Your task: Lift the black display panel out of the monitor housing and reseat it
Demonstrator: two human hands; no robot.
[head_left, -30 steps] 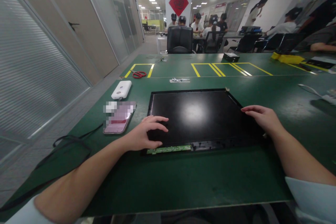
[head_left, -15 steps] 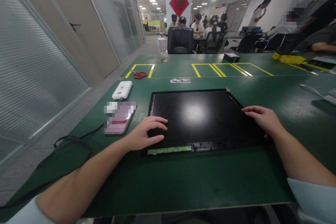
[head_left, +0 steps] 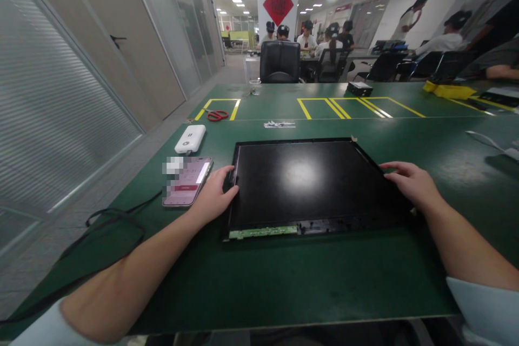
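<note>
A black LCD display panel lies flat on the green table, its screen facing up. Along its near edge, on the left half, runs a narrow green circuit board. My left hand grips the panel's left edge, thumb on the rim and fingertips partly hidden at its side. On the opposite edge, my right hand pinches the frame between thumb and fingers. A pale bit of tape sticks up at the far right corner.
Left of the panel lie a phone, a white power bank and a black cable. Farther off are red-handled scissors, white scraps and a black box. People sit at the back.
My left hand has moved left off the panel's surface onto its left edge and closed there. The right hand stays at the right edge.
</note>
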